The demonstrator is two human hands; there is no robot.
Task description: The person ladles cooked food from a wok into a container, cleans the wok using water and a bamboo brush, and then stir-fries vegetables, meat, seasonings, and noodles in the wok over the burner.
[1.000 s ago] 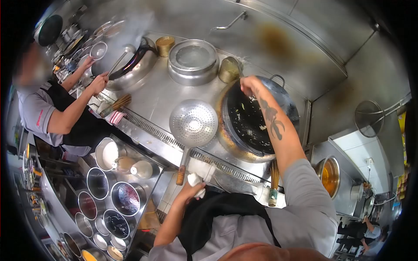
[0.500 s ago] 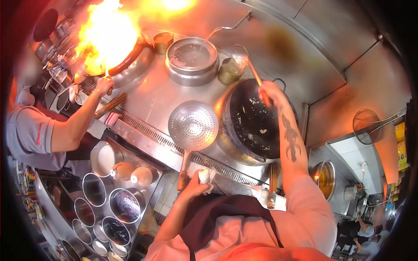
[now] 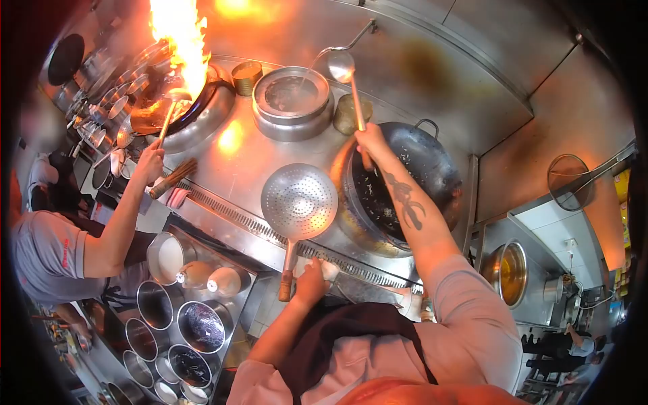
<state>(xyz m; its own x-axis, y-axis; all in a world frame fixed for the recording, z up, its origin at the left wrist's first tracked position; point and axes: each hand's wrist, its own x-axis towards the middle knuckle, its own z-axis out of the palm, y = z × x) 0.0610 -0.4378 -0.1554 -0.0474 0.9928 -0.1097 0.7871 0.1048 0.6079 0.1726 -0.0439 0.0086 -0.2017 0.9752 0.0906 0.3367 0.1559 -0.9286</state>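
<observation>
My right hand (image 3: 370, 140) grips the handle of a ladle (image 3: 341, 66), whose bowl is raised beside the round water basin (image 3: 293, 94). Below my right forearm sits a large black wok (image 3: 432, 162) with bits of white food in it. My left hand (image 3: 312, 283) is closed near the counter's front edge, around a white cloth (image 3: 328, 270) that shows only in part. Just left of it lies a perforated strainer (image 3: 299, 201), its wooden handle pointing toward me.
At the left a co-worker's hand (image 3: 150, 162) holds a ladle over a flaming wok (image 3: 150, 116). Seasoning pots (image 3: 201, 327) and two bottles (image 3: 225, 281) stand lower left. A bamboo brush (image 3: 177, 177) lies on the counter. An oil pot (image 3: 505, 273) is at right.
My right hand has moved left with the ladle, which swung from the can toward the basin. My left hand has shifted slightly up and right. Flames have risen in the co-worker's wok since the first frame.
</observation>
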